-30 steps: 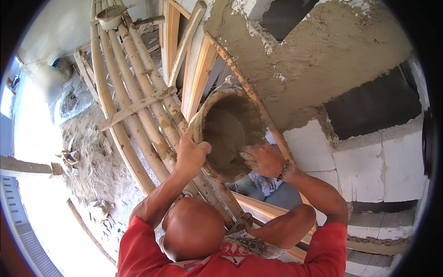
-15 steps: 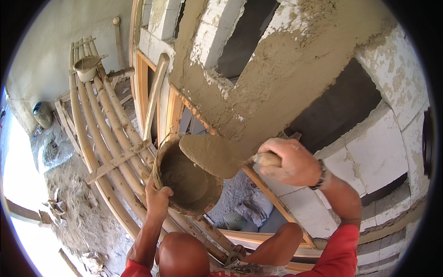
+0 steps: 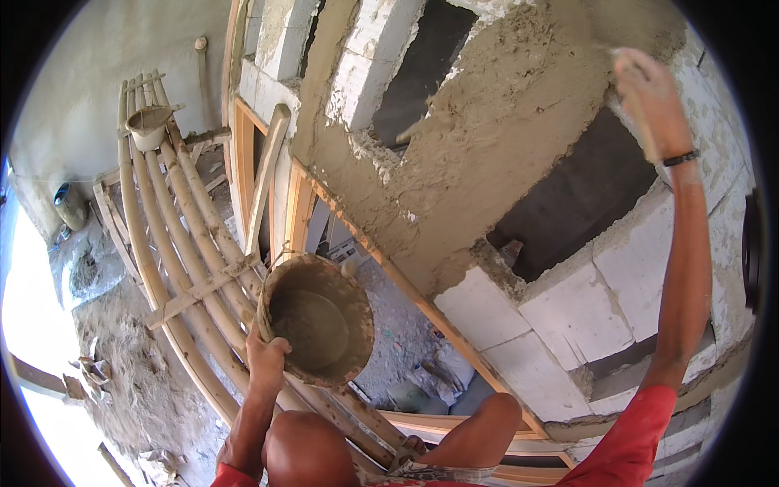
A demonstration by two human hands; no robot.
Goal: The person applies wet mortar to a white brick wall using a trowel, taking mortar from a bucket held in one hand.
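Observation:
My left hand is closed on the near-left rim of a mud-caked bucket, which is tilted with wet grey mortar inside. My right arm reaches out to the upper right, where my right hand is blurred by motion in front of the wall. Its fingers look curled round the trowel, whose blade is smeared and barely told from the mortar behind. Fresh rough mortar covers the wall between two dark openings. A small blurred lump of mortar shows against the far opening.
Bamboo poles form a platform at the left, with a second bucket at its far end. White blocks border the larger dark opening. An orange-brown wooden frame runs below the mortar. Sacks lie down past it.
My right hand has swung from beside the bucket up and right to the wall; the mortar-loaded trowel has left the bucket's mouth. The bucket has shifted slightly left in my left hand.

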